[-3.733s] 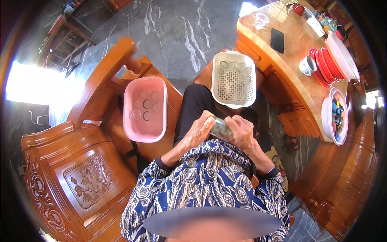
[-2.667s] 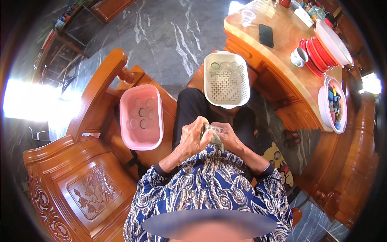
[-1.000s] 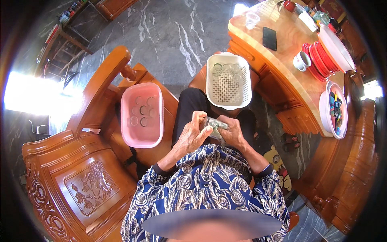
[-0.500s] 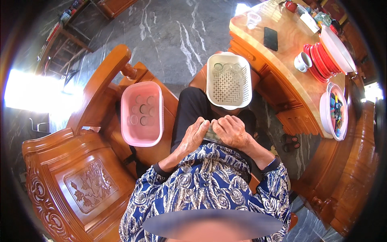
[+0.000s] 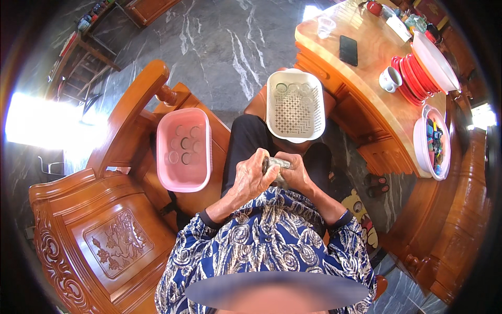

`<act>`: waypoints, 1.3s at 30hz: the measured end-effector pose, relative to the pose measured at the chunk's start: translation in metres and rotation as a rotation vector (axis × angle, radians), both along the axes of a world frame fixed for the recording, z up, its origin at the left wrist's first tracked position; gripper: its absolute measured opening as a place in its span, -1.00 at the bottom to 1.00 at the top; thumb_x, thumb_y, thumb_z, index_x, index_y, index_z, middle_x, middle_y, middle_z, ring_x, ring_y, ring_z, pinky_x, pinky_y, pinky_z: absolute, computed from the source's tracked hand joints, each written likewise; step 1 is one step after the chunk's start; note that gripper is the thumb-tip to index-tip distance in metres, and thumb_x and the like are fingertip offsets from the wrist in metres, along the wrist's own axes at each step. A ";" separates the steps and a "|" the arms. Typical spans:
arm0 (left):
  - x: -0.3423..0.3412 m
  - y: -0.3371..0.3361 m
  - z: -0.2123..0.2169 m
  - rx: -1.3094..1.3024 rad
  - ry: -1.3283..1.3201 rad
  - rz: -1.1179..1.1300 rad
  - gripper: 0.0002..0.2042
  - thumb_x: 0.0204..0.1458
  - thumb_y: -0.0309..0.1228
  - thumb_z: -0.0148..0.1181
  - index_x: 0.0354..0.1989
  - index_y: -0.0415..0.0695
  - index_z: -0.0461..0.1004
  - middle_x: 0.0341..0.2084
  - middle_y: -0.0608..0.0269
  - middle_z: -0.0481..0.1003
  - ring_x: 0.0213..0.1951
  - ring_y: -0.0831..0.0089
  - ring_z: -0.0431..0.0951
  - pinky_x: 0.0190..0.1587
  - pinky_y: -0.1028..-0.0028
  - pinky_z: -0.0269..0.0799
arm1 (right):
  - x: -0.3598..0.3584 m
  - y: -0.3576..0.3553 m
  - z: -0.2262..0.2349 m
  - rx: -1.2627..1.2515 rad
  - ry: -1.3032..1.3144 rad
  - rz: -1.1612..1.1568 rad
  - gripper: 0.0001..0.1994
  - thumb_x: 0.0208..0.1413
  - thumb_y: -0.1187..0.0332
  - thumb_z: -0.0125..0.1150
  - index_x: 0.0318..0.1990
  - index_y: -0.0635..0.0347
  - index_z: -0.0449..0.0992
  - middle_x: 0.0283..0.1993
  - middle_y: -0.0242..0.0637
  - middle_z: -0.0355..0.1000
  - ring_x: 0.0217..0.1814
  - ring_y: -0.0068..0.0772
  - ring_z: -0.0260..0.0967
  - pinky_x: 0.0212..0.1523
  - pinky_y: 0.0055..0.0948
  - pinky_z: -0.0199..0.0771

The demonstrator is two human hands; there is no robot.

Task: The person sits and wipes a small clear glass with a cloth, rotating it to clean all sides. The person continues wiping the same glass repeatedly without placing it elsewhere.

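Observation:
Above my lap, my left hand [image 5: 251, 175] and my right hand [image 5: 298, 171] close together on a small clear, glass-like container [image 5: 276, 163]. It lies tilted between my fingers, its darker end toward my left hand; my fingers cover much of it. Beyond my knees a white perforated basket [image 5: 296, 139] holds several clear round pieces [image 5: 294, 88] at its far end. To my left is a pink basin [image 5: 183, 186] with several similar clear rounds [image 5: 185, 143] on its bottom.
A carved wooden chair [image 5: 120, 243] stands at my left. On the wooden table [image 5: 366, 39] at the right are a phone [image 5: 348, 51], a mug [image 5: 390, 79], red-rimmed stacked dishes [image 5: 410, 81] and a pink tub [image 5: 423, 144] with small coloured items. Dark slippers [image 5: 376, 184] lie on the floor below.
My hands have turned the clear container so its side shows more. My left hand has come up around its end, and my right hand has rolled to its other side.

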State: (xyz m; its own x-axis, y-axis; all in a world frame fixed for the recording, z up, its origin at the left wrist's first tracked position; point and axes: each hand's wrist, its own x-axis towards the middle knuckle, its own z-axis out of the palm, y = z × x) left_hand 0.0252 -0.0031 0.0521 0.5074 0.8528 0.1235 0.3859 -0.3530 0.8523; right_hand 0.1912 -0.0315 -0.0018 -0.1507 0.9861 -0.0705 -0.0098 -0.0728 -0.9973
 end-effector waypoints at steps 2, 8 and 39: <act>-0.001 0.004 -0.008 0.191 0.016 -0.064 -0.63 0.05 -0.13 0.16 -0.25 -0.22 0.32 -0.59 0.02 0.38 -0.54 0.12 0.49 -0.51 0.29 0.38 | 0.003 -0.003 -0.003 -0.142 0.304 0.135 -0.81 -0.04 0.31 0.25 -0.35 0.26 0.51 -0.44 -0.53 0.42 -0.42 -0.71 0.31 -0.41 -0.60 0.34; -0.003 0.006 -0.007 0.364 0.027 -0.198 -0.54 0.02 -0.05 0.18 -0.18 -0.24 0.31 -0.50 0.01 0.40 -0.48 0.04 0.49 -0.42 0.24 0.43 | 0.008 -0.006 -0.008 -0.285 0.476 0.333 -0.76 0.04 0.23 0.22 -0.30 0.26 0.54 -0.37 -0.48 0.45 -0.36 -0.73 0.33 -0.37 -0.65 0.34; 0.000 -0.007 -0.018 -0.229 -0.078 0.055 -0.70 0.10 -0.17 0.07 -0.31 -0.20 0.29 -0.61 0.02 0.41 -0.54 0.22 0.49 -0.47 0.33 0.35 | 0.006 -0.007 -0.003 0.098 -0.286 0.016 -0.79 -0.10 0.35 0.30 -0.36 0.28 0.46 -0.52 -0.32 0.41 -0.50 -0.45 0.39 -0.46 -0.41 0.41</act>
State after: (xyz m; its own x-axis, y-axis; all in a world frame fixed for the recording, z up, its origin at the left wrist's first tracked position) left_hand 0.0247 -0.0097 0.0340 0.4563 0.8889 -0.0392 0.3290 -0.1276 0.9357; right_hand 0.1973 -0.0389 -0.0044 -0.1541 0.9879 -0.0171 0.2728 0.0259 -0.9617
